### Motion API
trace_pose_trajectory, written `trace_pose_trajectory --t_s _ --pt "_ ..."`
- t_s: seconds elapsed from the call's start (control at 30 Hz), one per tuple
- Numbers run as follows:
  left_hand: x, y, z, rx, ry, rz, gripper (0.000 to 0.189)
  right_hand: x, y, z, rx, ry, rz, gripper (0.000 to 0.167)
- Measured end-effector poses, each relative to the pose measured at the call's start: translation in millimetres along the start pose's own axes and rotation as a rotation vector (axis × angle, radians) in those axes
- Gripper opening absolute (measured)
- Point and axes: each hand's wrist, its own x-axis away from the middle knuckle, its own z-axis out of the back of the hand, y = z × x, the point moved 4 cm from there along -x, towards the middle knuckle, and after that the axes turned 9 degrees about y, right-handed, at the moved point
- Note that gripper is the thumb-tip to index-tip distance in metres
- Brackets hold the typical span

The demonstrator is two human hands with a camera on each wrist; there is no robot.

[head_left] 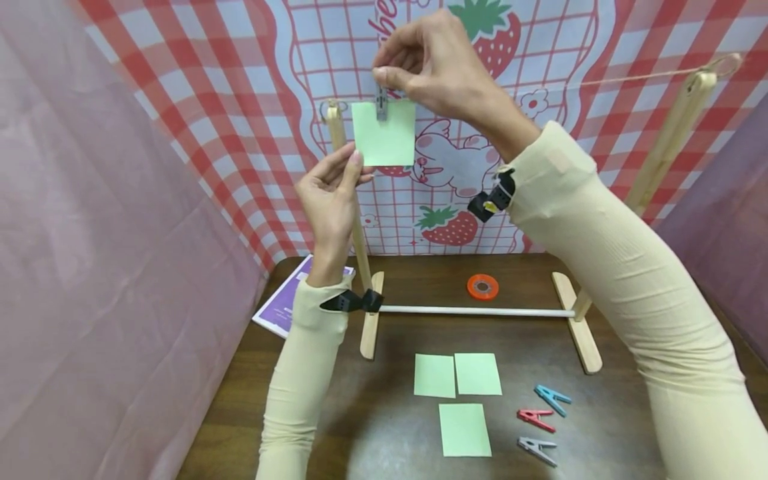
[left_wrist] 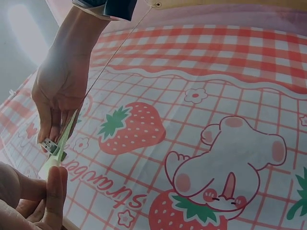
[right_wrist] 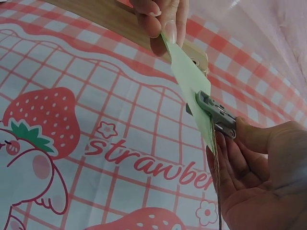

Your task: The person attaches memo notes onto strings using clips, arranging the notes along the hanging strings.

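A pale green sticky note hangs upright at the string near the left wooden post. My left hand pinches the note's lower left corner between thumb and fingers. Above it, my right hand pinches the handle end of a grey clothespin, whose jaws straddle the note's top edge and the string. In the right wrist view the string runs down along the note's edge beside the clothespin. The left wrist view shows the note nearly edge-on between both hands.
Three green notes lie on the brown table. Right of them are blue, red and grey clothespins. An orange disc lies behind the white crossbar. A purple booklet sits left, near the wooden post.
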Motion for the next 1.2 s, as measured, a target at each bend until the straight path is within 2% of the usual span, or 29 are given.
trace_pose_trajectory --t_s 0.4,0.57,0.63,0.87,1.07,1.2 --pt "1.6 -1.8 -0.5 0.024 0.012 0.023 0.022 3.9 5 1 0.002 -0.081 -0.033 0.038" --pt "1.8 -2.2 -1.0 0.003 0.009 0.051 0.022 6.0 4 2 0.036 -0.094 -0.014 0.046" --pt "2.4 -2.6 -0.3 -0.015 0.003 0.043 0.023 7.8 3 4 0.040 -0.089 0.002 0.048" --pt "9.2 -3.7 6.8 -0.067 -0.028 -0.001 0.024 22.0 0 21 0.040 -0.014 0.058 0.041" --pt "14.2 -6.3 13.3 -0.117 -0.060 -0.045 0.026 44.5 1 45 0.027 0.077 0.106 0.036" --pt "18.4 -11.7 19.7 -0.163 -0.075 -0.046 0.027 62.7 6 61 0.020 0.134 0.120 0.032"
